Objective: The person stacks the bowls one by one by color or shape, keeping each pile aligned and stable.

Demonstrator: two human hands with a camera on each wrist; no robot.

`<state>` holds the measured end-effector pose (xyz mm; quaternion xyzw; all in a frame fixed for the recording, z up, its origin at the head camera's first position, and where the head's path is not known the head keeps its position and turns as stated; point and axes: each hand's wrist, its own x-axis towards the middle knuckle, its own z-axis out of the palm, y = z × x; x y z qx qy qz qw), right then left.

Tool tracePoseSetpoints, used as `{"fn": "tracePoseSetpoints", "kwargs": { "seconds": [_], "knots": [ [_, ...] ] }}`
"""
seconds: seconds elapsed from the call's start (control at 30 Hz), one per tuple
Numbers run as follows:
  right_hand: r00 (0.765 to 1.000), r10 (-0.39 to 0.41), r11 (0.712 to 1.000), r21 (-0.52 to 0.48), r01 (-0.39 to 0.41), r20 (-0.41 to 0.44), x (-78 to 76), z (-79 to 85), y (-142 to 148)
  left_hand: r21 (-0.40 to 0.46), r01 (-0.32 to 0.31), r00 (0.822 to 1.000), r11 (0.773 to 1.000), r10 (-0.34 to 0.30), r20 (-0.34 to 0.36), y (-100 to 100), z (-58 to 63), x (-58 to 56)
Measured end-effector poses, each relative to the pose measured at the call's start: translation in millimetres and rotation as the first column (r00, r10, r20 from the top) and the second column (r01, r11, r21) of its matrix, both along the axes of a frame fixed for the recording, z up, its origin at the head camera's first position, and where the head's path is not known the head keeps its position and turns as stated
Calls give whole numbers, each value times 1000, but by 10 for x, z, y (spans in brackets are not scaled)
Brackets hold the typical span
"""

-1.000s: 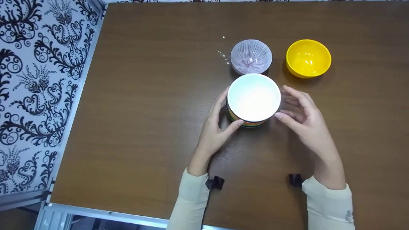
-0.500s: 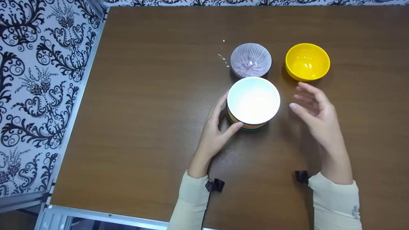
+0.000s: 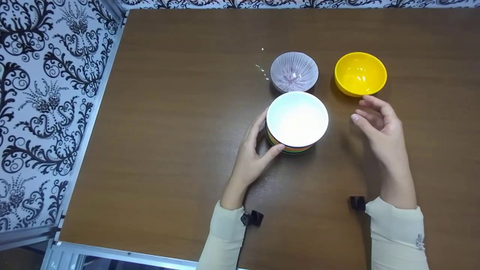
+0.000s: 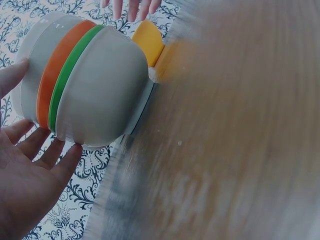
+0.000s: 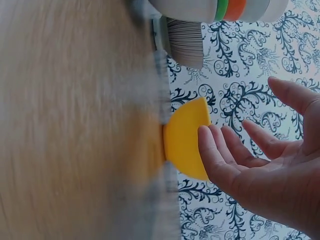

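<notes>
A stack of nested bowls (image 3: 297,120) stands on the table, white inside at the top. Orange and green rims show between pale bowls (image 4: 102,85) in the left wrist view. My left hand (image 3: 252,159) holds this stack, thumb on the near side and fingers round its left. To the right, my right hand (image 3: 386,137) hovers with loosely bent fingers and nothing in them. Its fingertips are close to the near rim of a yellow bowl (image 3: 360,74). In the right wrist view, the index fingertip overlaps the yellow bowl (image 5: 186,142).
Just behind the stack sits a pale purple bowl (image 3: 294,72) with fine stripes. Several small white specks (image 3: 262,71) lie left of it on the brown table (image 3: 180,131). Patterned black-and-white wall covering (image 3: 45,93) borders the table on the left and along the back.
My right hand has moved away from the stack, to the right and toward the yellow bowl. My left hand keeps its hold on the stack. The head view has tilted slightly.
</notes>
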<state>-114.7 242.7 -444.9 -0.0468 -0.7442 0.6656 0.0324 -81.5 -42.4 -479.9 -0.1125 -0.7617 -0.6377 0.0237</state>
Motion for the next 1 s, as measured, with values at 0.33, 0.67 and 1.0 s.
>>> {"fn": "tracePoseSetpoints", "kwargs": {
  "seconds": [0.33,0.67,1.0],
  "knots": [
    [995,-49,977,-203,67,90,-81,-27,70,0,1,1000,1000,-1,8,0,7,6],
    [965,-168,941,-259,217,199,-191,17,139,-18,-3,1000,1000,3,15,-6,-6,3],
    [930,-152,933,-262,247,336,-313,23,257,-8,-4,1000,1000,4,22,-1,3,1]
  ]
}}
